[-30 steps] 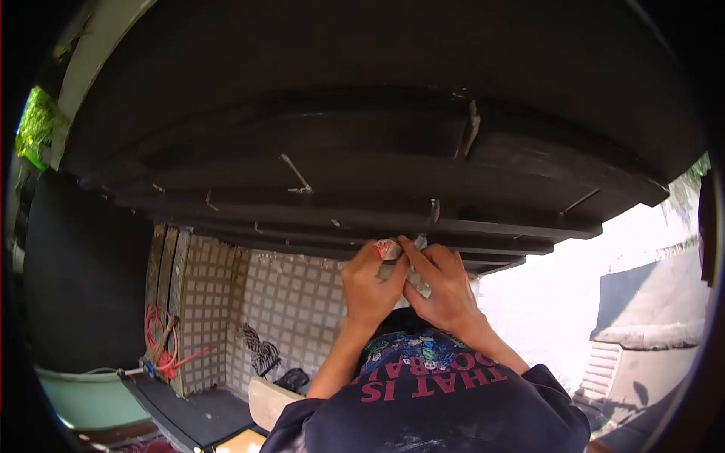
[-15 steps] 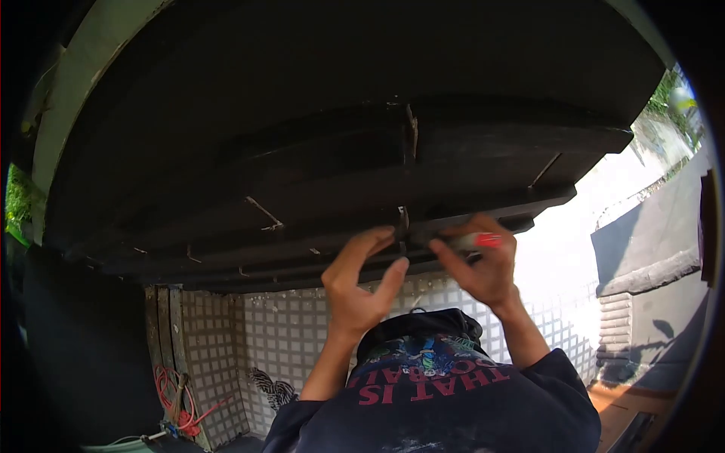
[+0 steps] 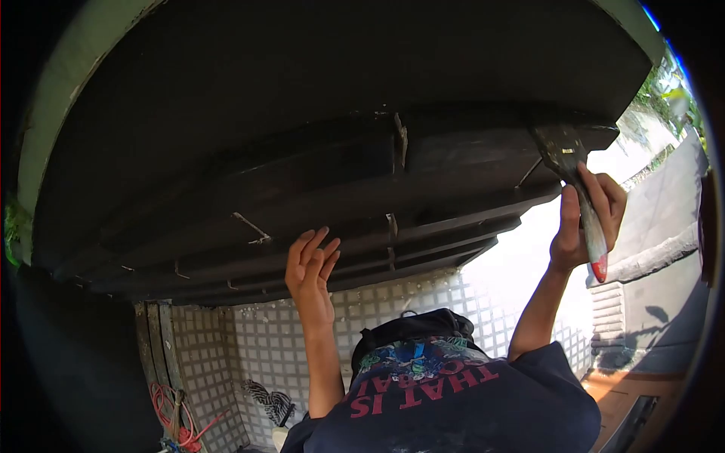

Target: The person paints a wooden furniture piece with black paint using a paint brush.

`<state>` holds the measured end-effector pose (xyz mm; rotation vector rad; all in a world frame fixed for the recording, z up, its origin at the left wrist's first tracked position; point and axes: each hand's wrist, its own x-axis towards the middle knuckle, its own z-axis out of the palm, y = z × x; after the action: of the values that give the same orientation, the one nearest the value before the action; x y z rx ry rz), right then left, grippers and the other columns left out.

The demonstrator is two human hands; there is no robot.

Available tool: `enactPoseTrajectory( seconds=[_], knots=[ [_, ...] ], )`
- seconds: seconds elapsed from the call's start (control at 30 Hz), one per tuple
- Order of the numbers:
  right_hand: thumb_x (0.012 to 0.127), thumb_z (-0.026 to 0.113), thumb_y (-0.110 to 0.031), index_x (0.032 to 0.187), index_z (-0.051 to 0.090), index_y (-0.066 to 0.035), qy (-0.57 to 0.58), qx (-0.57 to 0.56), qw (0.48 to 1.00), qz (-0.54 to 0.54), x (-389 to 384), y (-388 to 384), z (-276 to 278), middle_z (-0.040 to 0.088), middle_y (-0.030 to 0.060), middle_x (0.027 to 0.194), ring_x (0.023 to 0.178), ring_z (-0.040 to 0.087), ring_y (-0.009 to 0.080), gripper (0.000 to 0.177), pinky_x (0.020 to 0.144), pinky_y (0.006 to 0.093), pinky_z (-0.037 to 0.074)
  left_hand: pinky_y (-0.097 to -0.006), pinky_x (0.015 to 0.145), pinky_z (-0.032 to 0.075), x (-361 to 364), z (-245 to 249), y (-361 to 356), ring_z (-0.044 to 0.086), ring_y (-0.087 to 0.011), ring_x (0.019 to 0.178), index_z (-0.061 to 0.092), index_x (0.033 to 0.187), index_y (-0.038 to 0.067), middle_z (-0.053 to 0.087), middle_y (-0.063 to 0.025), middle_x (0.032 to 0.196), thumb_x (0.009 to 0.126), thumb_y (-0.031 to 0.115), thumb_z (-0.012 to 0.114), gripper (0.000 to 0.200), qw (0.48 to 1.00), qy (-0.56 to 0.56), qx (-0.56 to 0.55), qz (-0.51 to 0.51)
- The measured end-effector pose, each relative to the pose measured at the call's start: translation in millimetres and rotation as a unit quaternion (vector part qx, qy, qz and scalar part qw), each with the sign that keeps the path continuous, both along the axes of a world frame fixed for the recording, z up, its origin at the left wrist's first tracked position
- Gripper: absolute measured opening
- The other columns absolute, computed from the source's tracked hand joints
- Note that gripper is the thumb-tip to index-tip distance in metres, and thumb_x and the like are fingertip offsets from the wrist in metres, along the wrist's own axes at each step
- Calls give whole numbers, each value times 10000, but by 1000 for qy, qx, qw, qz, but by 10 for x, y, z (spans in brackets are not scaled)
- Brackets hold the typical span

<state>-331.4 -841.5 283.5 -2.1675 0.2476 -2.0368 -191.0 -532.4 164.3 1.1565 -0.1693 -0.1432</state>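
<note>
My right hand [image 3: 593,219] is wrapped round the handle of a paintbrush [image 3: 593,245] with a red tip at its lower end. The brush's dark, wide head points up and touches or nearly touches the dark stepped surface [image 3: 468,151] near its right edge. Beside it, a thin pale strip runs slantwise along the surface. My left hand [image 3: 311,272] is raised below the lower ledges, fingers apart and slightly bent, holding nothing.
Pale tiles [image 3: 264,325] cover the area below the ledges. Wooden posts [image 3: 160,347] with a red cord [image 3: 185,434] stand at the lower left. A grey wall [image 3: 657,294] is at the right, with greenery above it.
My right hand has moved right and up with the brush, whose head now points at the dark surface. My left hand has moved left, away from the middle. The view has shifted slightly.
</note>
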Motion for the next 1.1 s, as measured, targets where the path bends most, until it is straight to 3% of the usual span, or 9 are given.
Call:
enactPoseTrajectory(
  seconds=[0.17, 0.47, 0.57, 0.6, 0.73, 0.93, 0.97, 1.03, 1.1],
  knots=[
    [934, 693, -161, 1076, 741, 53, -88, 113, 987, -75, 27, -158, -631, 634, 137, 1028, 879, 652, 220, 261, 715, 310, 547, -395, 1015, 529, 102, -62, 83, 625, -354, 1223, 460, 1422, -2, 574, -222, 1392, 992, 225, 575, 499, 999, 10, -48, 12],
    [967, 690, -139, 1045, 731, 58, -117, 129, 973, -154, 79, -367, -549, 660, 142, 979, 848, 716, 240, 216, 704, 335, 624, -399, 1025, 521, 154, -50, 36, 605, -364, 1251, 424, 1463, -4, 556, -221, 1419, 988, 208, 565, 539, 1000, -5, -25, 3],
    [965, 698, -145, 1036, 732, 60, -71, 141, 979, -130, 29, -281, -476, 663, 127, 932, 829, 709, 222, 219, 685, 314, 610, -399, 1027, 519, 164, -39, 36, 602, -365, 1256, 420, 1469, -5, 548, -225, 1426, 988, 201, 562, 542, 1000, 2, -13, 8],
    [931, 726, -84, 1018, 744, 57, -88, 140, 981, -99, 62, -189, -426, 661, 104, 866, 719, 646, 172, 167, 634, 284, 510, -398, 1027, 519, 178, -28, 23, 601, -366, 1257, 420, 1470, -5, 545, -227, 1428, 988, 198, 562, 542, 1000, 4, -10, 11],
    [832, 802, -32, 1054, 759, 31, -12, 127, 989, -77, 105, 187, -358, 640, 80, 808, 665, 590, 155, 235, 609, 272, 445, -402, 1027, 518, 241, -7, -17, 594, -365, 1265, 424, 1467, -5, 535, -224, 1439, 987, 190, 562, 536, 1000, -6, 3, 6],
    [741, 851, -47, 1043, 768, 8, 81, 106, 989, 68, 254, 731, -229, 640, 80, 777, 591, 599, 168, 318, 530, 261, 478, -397, 1052, 503, 256, -16, -61, 572, -352, 1293, 417, 1485, 17, 512, -195, 1476, 1006, 200, 540, 528, 999, -10, 27, -14],
    [727, 866, -78, 1030, 770, 11, 63, 110, 982, 138, 272, 730, -252, 645, 79, 774, 588, 598, 163, 330, 525, 266, 476, -397, 1053, 502, 246, -16, -76, 572, -351, 1294, 419, 1484, 17, 510, -193, 1478, 1006, 203, 541, 527, 999, -8, 31, -15],
    [745, 850, -79, 1006, 770, 17, 26, 140, 975, 169, 261, 702, -309, 651, 79, 767, 590, 600, 176, 290, 540, 278, 476, -400, 1045, 507, 257, -11, -91, 578, -351, 1286, 421, 1478, 10, 510, -200, 1473, 1001, 195, 547, 527, 999, -5, 28, -16],
    [777, 829, -82, 984, 768, 22, 4, 144, 988, 53, 269, 475, -399, 658, 81, 764, 608, 604, 180, 240, 572, 280, 472, -404, 1030, 518, 257, -24, -86, 590, -352, 1269, 422, 1467, -8, 514, -219, 1458, 991, 173, 556, 527, 1000, -2, 12, -13]
  ],
)
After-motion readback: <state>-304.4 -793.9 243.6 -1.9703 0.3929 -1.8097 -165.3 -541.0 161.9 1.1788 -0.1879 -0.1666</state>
